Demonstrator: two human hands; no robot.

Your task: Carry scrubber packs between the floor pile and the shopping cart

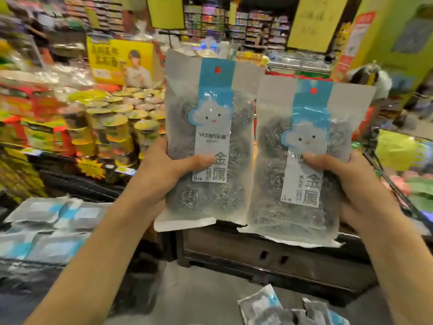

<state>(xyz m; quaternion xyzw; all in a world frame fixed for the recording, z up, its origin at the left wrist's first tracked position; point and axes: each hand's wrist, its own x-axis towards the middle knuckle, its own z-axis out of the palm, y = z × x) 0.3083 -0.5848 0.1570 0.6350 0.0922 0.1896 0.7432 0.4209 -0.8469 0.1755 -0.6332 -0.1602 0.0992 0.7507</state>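
I hold two clear packs of steel wool scourers upright side by side in front of me. Each has a blue and white label strip with a cloud face. My left hand [164,174] grips the left pack [210,141] by its lower left edge, thumb pressed on the label. My right hand [358,191] grips the right pack [304,165] by its lower right edge, thumb across the label. The two packs nearly touch at their inner edges.
More such packs lie in a pile [46,224] at lower left and a few [281,308] on the floor below. Stacked cup noodles [117,118] fill a display at left. A dark low stand [269,252] sits under the packs. A person [263,35] stands by the far shelves.
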